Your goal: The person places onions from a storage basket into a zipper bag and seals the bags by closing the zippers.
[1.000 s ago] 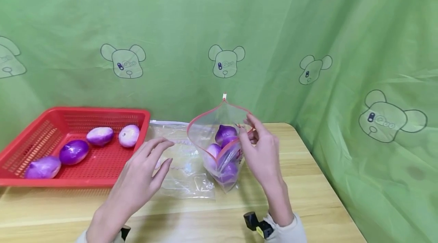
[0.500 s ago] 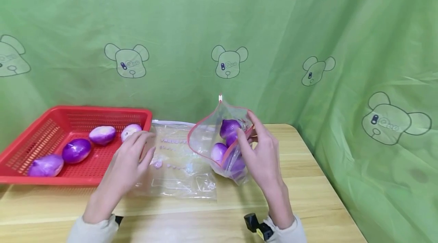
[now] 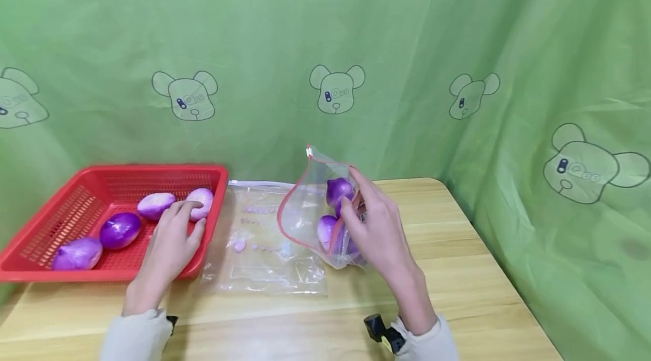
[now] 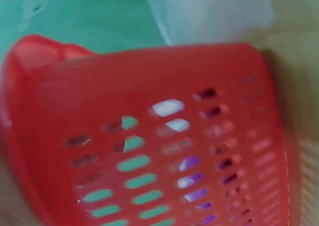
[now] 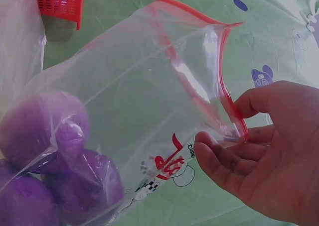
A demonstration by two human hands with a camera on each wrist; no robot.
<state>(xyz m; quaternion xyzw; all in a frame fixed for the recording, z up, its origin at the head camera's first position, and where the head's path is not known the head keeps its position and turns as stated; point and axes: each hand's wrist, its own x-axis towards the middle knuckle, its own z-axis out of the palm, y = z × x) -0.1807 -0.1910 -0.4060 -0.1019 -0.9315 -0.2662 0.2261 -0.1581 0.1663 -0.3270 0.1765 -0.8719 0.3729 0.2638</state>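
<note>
In the head view my left hand (image 3: 173,236) is over the right end of the red basket (image 3: 86,276), fingertips right at a pale purple onion (image 3: 202,203), thumb held apart from it. My right hand (image 3: 378,225) pinches the red zip edge of a clear zip bag (image 3: 305,208), whose mouth gapes towards the left. Inside the bag sit several purple onions (image 3: 339,191). The right wrist view shows thumb and fingers of the right hand (image 5: 264,151) on the red rim, with onions (image 5: 84,186) low in the bag.
Other onions lie in the basket, a dark purple one (image 3: 120,230) among them. A second clear bag (image 3: 254,270) with a white slider top lies flat on the wooden table (image 3: 254,321) between basket and red-rimmed bag. A green curtain (image 3: 264,22) hangs behind.
My left hand has moved left from beside the bag to the onion at the basket's right end. The right hand keeps its grip, and the bag's top has swung slightly left.
</note>
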